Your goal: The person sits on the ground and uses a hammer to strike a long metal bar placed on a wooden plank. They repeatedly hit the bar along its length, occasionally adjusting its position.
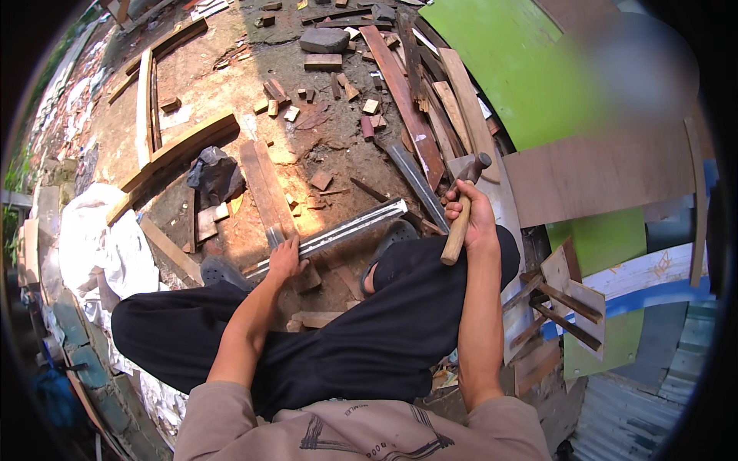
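Here right hand [475,219] grips hammer [463,209] shut.

A blurred patch [642,65] hides the green board's [507,69] upper right part.

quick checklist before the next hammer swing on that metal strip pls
1. Hammer gripped firmly in right hand: ok.
2. Left hand steadying the metal strip: ok.
3. Left fingers clear of the strike spot: cannot tell.
4. Strip resting on firm support, across the plank: ok.
5. Feet in sandals away from the strip: not ok, close beside it.
6. Nail or target in view: cannot tell.
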The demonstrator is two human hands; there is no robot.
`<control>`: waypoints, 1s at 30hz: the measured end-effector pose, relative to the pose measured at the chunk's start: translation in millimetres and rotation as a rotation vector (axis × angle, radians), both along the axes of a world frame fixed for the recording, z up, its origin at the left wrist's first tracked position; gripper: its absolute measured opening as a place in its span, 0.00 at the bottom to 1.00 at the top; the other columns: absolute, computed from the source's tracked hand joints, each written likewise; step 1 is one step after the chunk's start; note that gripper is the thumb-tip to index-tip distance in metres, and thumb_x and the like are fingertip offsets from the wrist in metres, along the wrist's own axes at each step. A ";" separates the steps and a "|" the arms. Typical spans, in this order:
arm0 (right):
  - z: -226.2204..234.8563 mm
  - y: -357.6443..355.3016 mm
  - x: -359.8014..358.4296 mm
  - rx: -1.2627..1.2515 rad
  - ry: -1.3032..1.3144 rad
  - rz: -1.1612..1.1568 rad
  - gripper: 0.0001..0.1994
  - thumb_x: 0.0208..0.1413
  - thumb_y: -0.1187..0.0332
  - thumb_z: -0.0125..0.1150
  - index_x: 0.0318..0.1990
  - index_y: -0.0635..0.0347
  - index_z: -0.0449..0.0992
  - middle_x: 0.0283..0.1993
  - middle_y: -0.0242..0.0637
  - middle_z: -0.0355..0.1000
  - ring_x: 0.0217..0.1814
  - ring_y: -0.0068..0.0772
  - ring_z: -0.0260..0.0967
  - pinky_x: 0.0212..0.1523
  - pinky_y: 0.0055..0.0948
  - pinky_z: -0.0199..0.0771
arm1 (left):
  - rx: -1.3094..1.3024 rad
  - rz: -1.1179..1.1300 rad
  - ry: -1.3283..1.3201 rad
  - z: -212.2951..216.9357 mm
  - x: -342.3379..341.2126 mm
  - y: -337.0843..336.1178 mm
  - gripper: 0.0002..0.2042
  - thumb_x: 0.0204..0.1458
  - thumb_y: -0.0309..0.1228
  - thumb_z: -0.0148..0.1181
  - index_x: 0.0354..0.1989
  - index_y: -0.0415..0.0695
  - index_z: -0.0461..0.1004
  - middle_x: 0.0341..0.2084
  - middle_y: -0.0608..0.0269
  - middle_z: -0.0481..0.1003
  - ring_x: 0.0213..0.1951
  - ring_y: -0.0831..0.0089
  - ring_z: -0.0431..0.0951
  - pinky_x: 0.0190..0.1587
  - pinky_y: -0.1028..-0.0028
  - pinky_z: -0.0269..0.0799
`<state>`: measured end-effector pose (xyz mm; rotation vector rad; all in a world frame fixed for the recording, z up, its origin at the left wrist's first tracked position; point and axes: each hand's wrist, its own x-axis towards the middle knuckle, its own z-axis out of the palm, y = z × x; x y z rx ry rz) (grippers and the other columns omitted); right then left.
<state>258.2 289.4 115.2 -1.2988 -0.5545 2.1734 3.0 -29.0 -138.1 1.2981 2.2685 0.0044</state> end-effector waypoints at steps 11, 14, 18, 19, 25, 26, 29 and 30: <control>-1.6 -8.2 23.3 0.058 -0.086 0.005 0.08 0.58 0.64 0.60 0.37 0.54 0.67 0.26 0.28 0.65 0.20 0.19 0.61 0.18 0.22 0.64 | 0.005 -0.067 0.062 11.4 26.2 42.4 0.35 0.42 0.46 0.72 0.57 0.45 0.63 0.53 0.56 0.70 0.57 0.57 0.70 0.53 0.57 0.71; 1.5 -13.9 32.7 0.024 -0.061 0.002 0.08 0.59 0.64 0.59 0.37 0.55 0.67 0.25 0.27 0.65 0.20 0.19 0.61 0.18 0.22 0.64 | -0.052 -0.064 0.127 6.6 36.9 60.4 0.33 0.41 0.44 0.72 0.54 0.46 0.64 0.48 0.54 0.71 0.53 0.55 0.72 0.49 0.57 0.74; 5.3 -19.3 43.0 -0.003 0.023 -0.059 0.07 0.59 0.65 0.57 0.36 0.56 0.67 0.23 0.26 0.64 0.18 0.17 0.60 0.18 0.20 0.64 | -0.144 -0.098 0.109 0.9 34.0 77.3 0.29 0.42 0.39 0.71 0.51 0.47 0.64 0.46 0.51 0.72 0.50 0.51 0.75 0.44 0.55 0.76; 6.4 -20.1 44.5 -0.008 0.046 -0.076 0.07 0.59 0.65 0.57 0.36 0.56 0.67 0.23 0.26 0.64 0.18 0.17 0.60 0.18 0.20 0.64 | -0.157 -0.105 0.101 -1.9 30.7 77.3 0.28 0.42 0.37 0.70 0.51 0.46 0.64 0.46 0.50 0.72 0.49 0.51 0.75 0.44 0.55 0.76; 15.7 -16.4 56.5 -0.050 0.291 -0.209 0.05 0.58 0.68 0.55 0.35 0.57 0.66 0.23 0.26 0.62 0.18 0.17 0.58 0.18 0.21 0.62 | -0.185 -0.125 0.053 4.2 24.7 79.6 0.27 0.43 0.34 0.68 0.51 0.47 0.63 0.46 0.47 0.73 0.47 0.47 0.77 0.43 0.54 0.77; 16.7 -16.6 55.7 -0.064 0.337 -0.204 0.05 0.58 0.68 0.54 0.34 0.56 0.65 0.23 0.27 0.63 0.18 0.18 0.59 0.19 0.22 0.62 | -0.227 -0.120 0.080 -5.1 15.0 75.8 0.31 0.42 0.37 0.69 0.56 0.47 0.61 0.45 0.47 0.75 0.46 0.47 0.77 0.45 0.54 0.76; 15.9 -15.9 62.4 -0.086 0.371 -0.230 0.05 0.58 0.67 0.53 0.33 0.55 0.65 0.22 0.26 0.62 0.19 0.18 0.59 0.19 0.22 0.63 | -0.303 -0.203 -0.034 7.0 7.1 89.1 0.39 0.42 0.38 0.70 0.64 0.48 0.57 0.44 0.45 0.76 0.46 0.48 0.78 0.47 0.55 0.74; 16.8 -15.3 64.7 -0.095 0.367 -0.238 0.06 0.58 0.67 0.53 0.33 0.55 0.65 0.22 0.26 0.62 0.19 0.18 0.59 0.18 0.22 0.63 | -0.325 -0.208 -0.100 18.8 5.0 95.0 0.46 0.43 0.39 0.69 0.71 0.47 0.48 0.47 0.42 0.76 0.48 0.47 0.77 0.49 0.57 0.73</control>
